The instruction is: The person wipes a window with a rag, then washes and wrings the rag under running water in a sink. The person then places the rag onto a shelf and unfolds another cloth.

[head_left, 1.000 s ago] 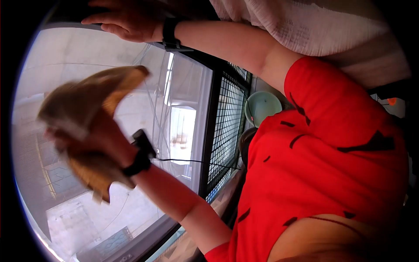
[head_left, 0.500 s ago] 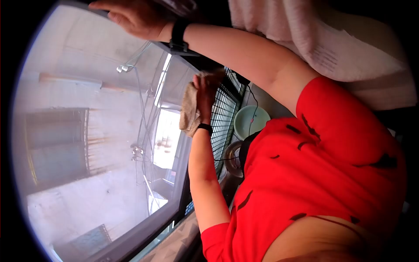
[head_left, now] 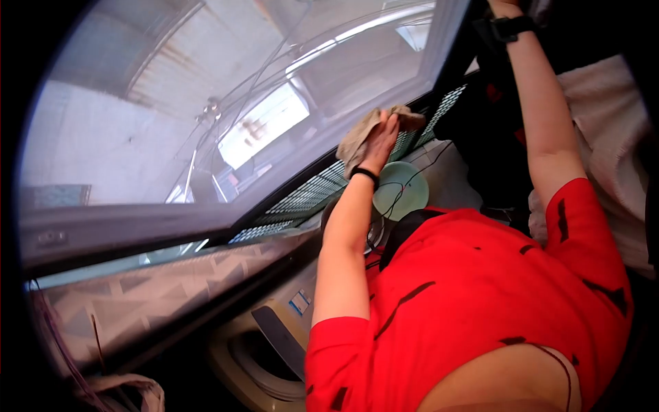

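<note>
My left hand, with a black band at the wrist, holds a beige cloth. Its fingers lie along the cloth, which is bunched at the lower edge of a large window pane, by a dark mesh. Whether the cloth touches the frame, I cannot tell. My right hand reaches to the top edge of the view, a black watch on its wrist. Most of that hand is cut off, and its fingers are hidden.
Below my left hand stands a pale green basin with a dark cord across it. A patterned ledge runs beneath the window. At the bottom is a pale machine with a round opening. Light fabric hangs at the right.
The view has turned, bringing the ledge and machine into sight. My right hand has gone from the window's upper edge to the top right. My left hand still holds the cloth.
</note>
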Demonstrator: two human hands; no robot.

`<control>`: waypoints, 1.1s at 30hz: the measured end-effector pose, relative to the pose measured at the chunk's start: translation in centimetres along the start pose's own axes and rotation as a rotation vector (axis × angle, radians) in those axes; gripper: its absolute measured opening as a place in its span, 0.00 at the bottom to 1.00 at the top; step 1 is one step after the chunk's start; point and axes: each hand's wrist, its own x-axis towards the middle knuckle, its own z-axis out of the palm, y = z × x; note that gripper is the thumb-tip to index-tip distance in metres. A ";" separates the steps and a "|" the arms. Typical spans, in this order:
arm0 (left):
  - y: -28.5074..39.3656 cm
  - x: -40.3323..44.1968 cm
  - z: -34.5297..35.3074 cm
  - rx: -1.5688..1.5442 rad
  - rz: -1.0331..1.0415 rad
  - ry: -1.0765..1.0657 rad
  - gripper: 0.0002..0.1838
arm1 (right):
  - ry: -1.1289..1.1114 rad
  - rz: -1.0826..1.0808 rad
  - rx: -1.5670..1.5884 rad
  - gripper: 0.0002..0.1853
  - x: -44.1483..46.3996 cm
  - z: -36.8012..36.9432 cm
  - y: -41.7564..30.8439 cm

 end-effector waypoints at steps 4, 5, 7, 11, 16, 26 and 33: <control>-4.0 -11.4 -10.1 0.172 -0.161 -0.108 0.24 | -0.009 -0.022 -0.045 0.21 0.5 0.1 -0.7; -4.7 -14.1 -12.7 0.248 -0.246 -0.146 0.24 | 0.001 -0.035 -0.044 0.21 0.5 0.3 -0.3; -7.0 -19.7 -16.7 0.401 -0.341 -0.136 0.21 | 0.012 -0.040 -0.058 0.22 0.2 0.5 -1.0; -9.7 -25.9 -22.7 0.431 -0.479 -0.076 0.17 | -0.013 -0.052 -0.057 0.23 0.3 0.5 -1.6; -9.5 -29.5 -25.4 0.524 -0.904 0.019 0.19 | 0.006 -0.045 -0.054 0.23 -0.5 0.6 -1.6; -12.8 -30.4 -22.2 -0.217 -1.506 0.963 0.26 | -0.048 0.004 -0.090 0.31 -0.4 0.3 -0.5; -8.1 -16.0 -15.8 -0.450 -1.387 1.054 0.22 | -0.015 0.007 -0.193 0.23 -0.3 0.3 -1.8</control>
